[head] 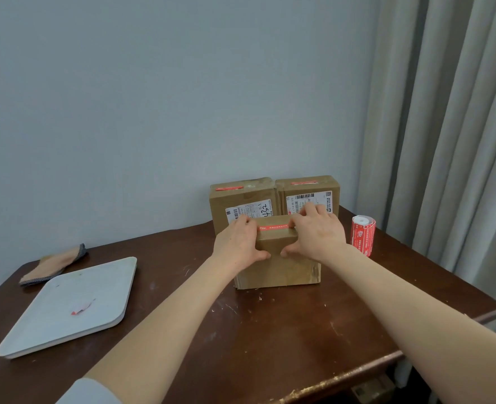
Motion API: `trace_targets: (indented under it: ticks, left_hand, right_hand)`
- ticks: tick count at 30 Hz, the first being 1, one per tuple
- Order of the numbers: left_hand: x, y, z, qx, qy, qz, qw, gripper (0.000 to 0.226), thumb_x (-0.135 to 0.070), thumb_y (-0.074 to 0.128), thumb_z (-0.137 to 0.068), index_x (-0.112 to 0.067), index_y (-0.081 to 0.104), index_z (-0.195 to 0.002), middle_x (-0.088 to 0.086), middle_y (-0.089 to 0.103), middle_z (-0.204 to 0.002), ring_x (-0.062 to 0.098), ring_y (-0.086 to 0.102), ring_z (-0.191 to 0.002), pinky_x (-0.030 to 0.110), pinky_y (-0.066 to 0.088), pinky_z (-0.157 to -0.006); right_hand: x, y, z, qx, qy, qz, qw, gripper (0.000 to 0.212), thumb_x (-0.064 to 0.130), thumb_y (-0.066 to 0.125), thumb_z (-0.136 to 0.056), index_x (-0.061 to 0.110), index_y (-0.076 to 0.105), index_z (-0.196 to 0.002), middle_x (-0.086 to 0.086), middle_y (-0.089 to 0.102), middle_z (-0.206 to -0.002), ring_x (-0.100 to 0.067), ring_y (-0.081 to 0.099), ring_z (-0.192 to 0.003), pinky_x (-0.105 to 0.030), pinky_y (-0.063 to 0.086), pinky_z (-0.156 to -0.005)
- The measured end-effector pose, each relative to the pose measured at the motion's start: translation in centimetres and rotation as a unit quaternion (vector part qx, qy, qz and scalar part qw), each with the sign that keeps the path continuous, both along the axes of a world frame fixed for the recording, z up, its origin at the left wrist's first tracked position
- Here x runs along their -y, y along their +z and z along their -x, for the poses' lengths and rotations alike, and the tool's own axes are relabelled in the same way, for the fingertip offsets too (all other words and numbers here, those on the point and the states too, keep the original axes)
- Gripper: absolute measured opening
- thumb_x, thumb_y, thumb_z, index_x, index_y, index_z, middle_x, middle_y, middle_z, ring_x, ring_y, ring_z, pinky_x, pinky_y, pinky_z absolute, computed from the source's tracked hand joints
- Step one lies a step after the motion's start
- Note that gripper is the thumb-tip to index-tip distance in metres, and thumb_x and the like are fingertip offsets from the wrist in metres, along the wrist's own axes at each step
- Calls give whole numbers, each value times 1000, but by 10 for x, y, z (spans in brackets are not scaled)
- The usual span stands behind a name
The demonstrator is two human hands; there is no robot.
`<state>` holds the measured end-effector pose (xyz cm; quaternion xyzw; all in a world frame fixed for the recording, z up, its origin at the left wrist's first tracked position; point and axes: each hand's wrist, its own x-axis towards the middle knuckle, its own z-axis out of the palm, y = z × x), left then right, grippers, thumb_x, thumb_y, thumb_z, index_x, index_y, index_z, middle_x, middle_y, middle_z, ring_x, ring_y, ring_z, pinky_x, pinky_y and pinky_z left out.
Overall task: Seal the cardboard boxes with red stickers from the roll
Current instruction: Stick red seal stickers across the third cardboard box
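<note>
A cardboard box [281,266] stands on edge in the middle of the brown table. A red sticker [273,228] lies along its top face. My left hand [236,243] grips the box's top left corner, fingers over the sticker's left end and thumb on the front face. My right hand [316,236] grips the top right corner the same way. Behind stand two more boxes, the left box [242,201] and the right box [308,191], each with a red sticker on top. The red sticker roll [363,235] stands upright to the right.
A white tray [66,310] with a scrap of sticker backing [83,308] lies at the left. A folded cloth [53,265] is behind it. The wall is close behind the boxes and a curtain [445,141] hangs at the right. The table's front edge [343,377] is chipped.
</note>
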<state>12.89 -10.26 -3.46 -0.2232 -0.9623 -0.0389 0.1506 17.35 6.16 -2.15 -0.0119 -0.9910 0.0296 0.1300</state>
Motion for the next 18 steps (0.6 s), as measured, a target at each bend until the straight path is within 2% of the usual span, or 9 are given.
trace_targets:
  ticks: [3,6,12,16,18]
  left_hand:
    - [-8,2,1,-7,-14,55,998,76,-63,61,-76,-35,33,-141,4,33,-146,25,33,-132,40,38,-101]
    - [-10,0,2,-18,-8,84,996,74,-68,55,-76,-39,34,-140,5,34,-146,27,31,-132,39,32,-104]
    - [-5,-1,-1,1,9,21,1000,72,-60,62,-77,-21,47,-135,2,40,-139,20,38,-126,36,44,-94]
    - [0,-4,-8,5,-24,4,1000,63,-49,62,-83,-30,41,-140,1,36,-143,20,36,-130,38,45,-95]
    - [4,-4,-9,14,-23,-9,1000,60,-46,61,-85,-28,43,-139,-1,39,-139,18,37,-128,36,45,-95]
  right_hand:
    - [3,-3,5,26,31,-2,999,77,64,67,-72,35,43,-139,-8,35,-142,-30,23,-139,-44,28,-111]
    - [5,-6,8,49,24,-3,999,75,66,64,-74,36,42,-140,-10,29,-149,-32,11,-145,-46,20,-116]
    - [2,-3,5,15,-14,4,1000,76,69,67,-67,25,56,-129,-7,37,-141,-29,23,-139,-44,26,-113]
    - [3,-5,4,21,16,10,1000,70,62,67,-73,34,50,-134,-5,36,-143,-28,21,-140,-44,24,-114]
    - [1,-5,1,23,0,20,1000,68,64,66,-73,33,52,-133,-5,38,-142,-28,23,-139,-43,25,-113]
